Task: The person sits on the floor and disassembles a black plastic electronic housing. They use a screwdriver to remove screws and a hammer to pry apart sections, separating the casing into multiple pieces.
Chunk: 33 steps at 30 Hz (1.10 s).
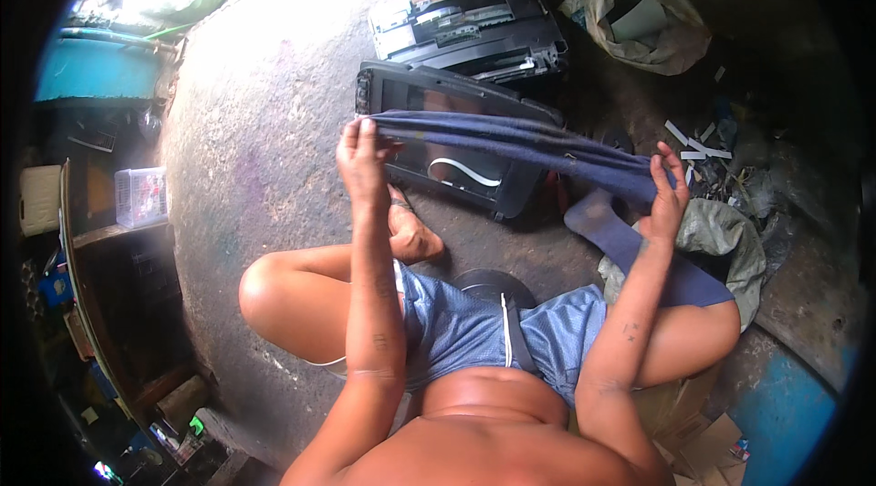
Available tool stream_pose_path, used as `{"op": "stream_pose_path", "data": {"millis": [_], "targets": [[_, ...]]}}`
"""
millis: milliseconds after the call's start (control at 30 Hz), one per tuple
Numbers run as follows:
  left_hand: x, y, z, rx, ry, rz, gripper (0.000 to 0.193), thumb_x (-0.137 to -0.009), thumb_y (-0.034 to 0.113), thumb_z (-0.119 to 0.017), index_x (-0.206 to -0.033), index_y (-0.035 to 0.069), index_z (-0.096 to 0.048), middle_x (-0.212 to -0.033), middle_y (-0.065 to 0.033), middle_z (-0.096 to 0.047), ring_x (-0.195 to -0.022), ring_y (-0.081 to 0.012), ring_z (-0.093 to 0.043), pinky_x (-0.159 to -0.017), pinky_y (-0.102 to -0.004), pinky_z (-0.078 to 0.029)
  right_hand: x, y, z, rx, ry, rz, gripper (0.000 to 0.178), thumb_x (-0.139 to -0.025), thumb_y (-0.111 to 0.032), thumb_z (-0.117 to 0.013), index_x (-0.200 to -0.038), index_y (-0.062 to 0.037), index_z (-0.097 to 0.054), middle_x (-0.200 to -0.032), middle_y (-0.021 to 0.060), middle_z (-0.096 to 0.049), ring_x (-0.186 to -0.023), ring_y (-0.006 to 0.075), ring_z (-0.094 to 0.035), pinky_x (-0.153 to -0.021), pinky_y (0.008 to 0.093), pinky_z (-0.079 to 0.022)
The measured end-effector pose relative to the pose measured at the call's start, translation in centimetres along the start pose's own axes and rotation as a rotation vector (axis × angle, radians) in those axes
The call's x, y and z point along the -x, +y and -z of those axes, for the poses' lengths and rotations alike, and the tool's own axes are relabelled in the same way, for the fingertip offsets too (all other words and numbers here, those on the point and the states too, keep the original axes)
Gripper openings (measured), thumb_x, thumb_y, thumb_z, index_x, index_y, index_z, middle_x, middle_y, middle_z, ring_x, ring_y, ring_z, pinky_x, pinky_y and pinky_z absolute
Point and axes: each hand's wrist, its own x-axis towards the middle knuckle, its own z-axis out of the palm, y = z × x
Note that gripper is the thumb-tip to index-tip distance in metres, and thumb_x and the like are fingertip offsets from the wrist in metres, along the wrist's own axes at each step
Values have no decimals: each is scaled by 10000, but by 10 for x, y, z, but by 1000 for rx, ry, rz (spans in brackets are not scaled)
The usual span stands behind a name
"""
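A long dark blue sock (511, 141) is stretched sideways in front of me, above a black printer part. My left hand (363, 146) pinches its left end between thumb and fingers. At the other end, my right hand (669, 187) grips the fabric with its fingers bent. A similar blue sock (610, 229) covers my right foot and lower leg. My left foot (416, 238) is bare and rests on the floor under the left forearm. Beneath the stretched sock lies the black frame with a dark glass panel (429, 95) and a curved white strip (464, 172).
Behind the frame stands a black machine body (465, 30) with exposed parts. A whitish sack (636, 19) sits at the far right. Scraps and white strips (698, 153) litter the right side by a grey sack (730, 235). Shelves with a white basket (141, 196) line the left.
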Motion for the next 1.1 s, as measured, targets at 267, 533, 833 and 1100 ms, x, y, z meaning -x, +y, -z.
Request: {"op": "stream_pose_path", "data": {"millis": [267,533,833,1100], "targets": [[-17,66,22,111,243,-203,236,-1081,194,-523,-1169,-11,-602,-1032,-156,-725,-900,-225,-725,-795,-361,-611,-36,-65,45,106,356,192,255,-968,-226,-755,-1168,-68,-748,-1163,29,-717,-1032,129,-636,-960,294,-496],[-26,115,-60,-495,-110,-300,435,-970,438,-702,-942,6,-738,-787,-39,-672,-684,-102,-601,-624,-281,-528,12,-116,-66,-279,-629,5,531,-898,-25,-550,-1428,0,-523,-1250,81,-671,-1168,146,-644,-924,303,-577],[-51,240,-88,171,-833,-464,641,-1034,408,-579,-1557,114,-352,-1358,-151,-616,-1211,-276,-643,-931,-435,-545,-11,-150,-125,737,-216,592,319,-920,-242,-704,-715,-2,-660,-595,-19,-534,-627,30,-473,-572,287,-393],[25,215,-120,-595,-834,-193,710,-935,685,-630,-1172,17,-663,-1086,-111,-697,-896,-176,-705,-606,-265,-572,36,-195,-227,1108,-494,450,356,-911,-346,-710,-828,-7,-777,-673,108,-711,-648,183,-702,-639,355,-537]]}}
